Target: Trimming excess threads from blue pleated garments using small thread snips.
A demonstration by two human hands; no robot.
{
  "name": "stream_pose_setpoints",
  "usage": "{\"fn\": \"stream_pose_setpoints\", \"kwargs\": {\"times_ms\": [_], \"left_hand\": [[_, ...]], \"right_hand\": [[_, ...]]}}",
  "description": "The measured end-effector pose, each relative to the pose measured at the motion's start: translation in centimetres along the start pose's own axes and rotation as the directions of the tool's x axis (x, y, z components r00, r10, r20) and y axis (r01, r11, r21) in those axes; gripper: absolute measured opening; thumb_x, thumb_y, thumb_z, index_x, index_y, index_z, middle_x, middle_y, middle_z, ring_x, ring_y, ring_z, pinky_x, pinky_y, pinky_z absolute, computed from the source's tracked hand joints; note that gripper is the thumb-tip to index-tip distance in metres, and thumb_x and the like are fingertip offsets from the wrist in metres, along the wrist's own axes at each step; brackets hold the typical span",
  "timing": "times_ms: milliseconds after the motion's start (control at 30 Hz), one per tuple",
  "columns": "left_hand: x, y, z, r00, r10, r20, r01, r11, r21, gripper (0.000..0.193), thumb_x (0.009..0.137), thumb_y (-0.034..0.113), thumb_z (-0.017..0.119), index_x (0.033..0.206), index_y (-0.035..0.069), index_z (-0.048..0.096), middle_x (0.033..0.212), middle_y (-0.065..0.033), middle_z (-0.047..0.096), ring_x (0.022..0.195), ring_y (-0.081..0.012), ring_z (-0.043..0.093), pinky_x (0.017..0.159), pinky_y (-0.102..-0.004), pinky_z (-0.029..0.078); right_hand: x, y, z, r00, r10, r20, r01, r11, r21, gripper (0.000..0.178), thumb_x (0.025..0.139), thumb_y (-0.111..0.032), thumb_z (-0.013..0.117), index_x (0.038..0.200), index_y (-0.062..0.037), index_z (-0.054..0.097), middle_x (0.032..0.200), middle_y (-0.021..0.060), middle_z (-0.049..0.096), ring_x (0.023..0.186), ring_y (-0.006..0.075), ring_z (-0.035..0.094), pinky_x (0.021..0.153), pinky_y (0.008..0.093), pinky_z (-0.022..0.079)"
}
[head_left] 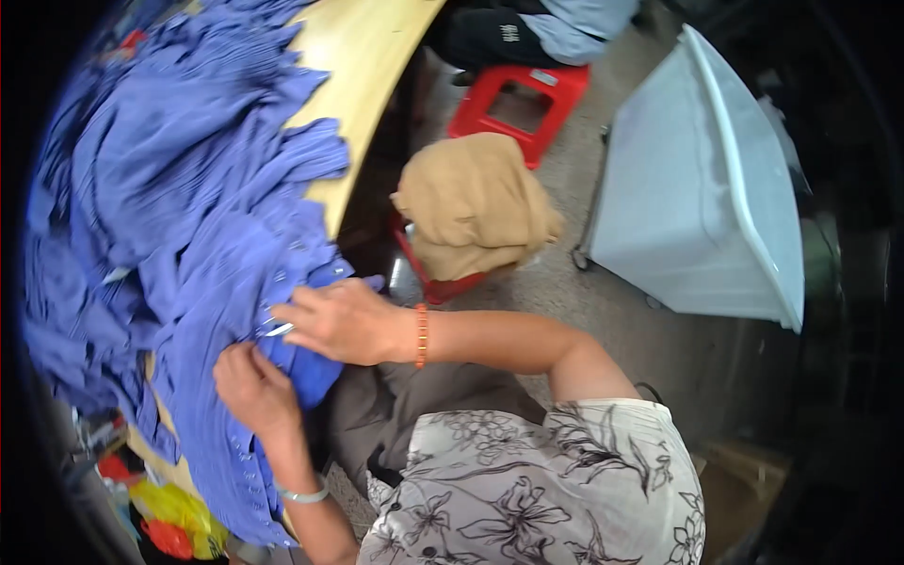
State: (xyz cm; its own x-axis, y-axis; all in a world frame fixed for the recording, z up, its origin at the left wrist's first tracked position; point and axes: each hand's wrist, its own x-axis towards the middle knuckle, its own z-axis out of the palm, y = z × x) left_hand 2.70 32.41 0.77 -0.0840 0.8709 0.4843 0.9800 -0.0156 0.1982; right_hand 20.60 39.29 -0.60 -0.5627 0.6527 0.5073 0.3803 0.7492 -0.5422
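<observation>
Blue-violet garments [188,169] lie heaped along the table, and one with a row of small pale buttons hangs over its near edge. My left hand [256,386] is closed, pinching the cloth of this garment below the button row. Just above it, my right hand [344,320] grips thread snips [276,330]; only their silver blades show, pointing left against the buttoned edge. The handles are hidden inside the right hand. The two hands are close together but apart.
The pale wooden table [363,66] runs along the left. Folded brown cloth [476,202] sits on a red stool [433,287]. Beyond are another red stool [556,108], a seated person [537,33] and a large white wheeled bin [678,198]. Yellow and red bags [179,518] lie lower left.
</observation>
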Motion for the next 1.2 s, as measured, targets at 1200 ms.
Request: {"fn": "stream_pose_setpoints", "kwargs": {"times_ms": [1200], "left_hand": [[-1.9,3.2,-3.9,0.979,-0.205,0.018,0.197,0.903,-0.382,0.009,0.083,-0.003,0.059,0.091,0.001,0.057,0.092,-0.0157,0.055,0.091,-0.0319,0.052,0.083,-0.0422,0.04]], "right_hand": [[-1.1,-3.7,-0.2,0.995,-0.016,-0.094,0.016,1.0,-0.001,0.042,0.088,-0.024,0.074,0.125,-0.0075,0.066,0.077,0.004,0.054,0.057,0.0178,0.06,0.05,0.0327,0.046]]}}
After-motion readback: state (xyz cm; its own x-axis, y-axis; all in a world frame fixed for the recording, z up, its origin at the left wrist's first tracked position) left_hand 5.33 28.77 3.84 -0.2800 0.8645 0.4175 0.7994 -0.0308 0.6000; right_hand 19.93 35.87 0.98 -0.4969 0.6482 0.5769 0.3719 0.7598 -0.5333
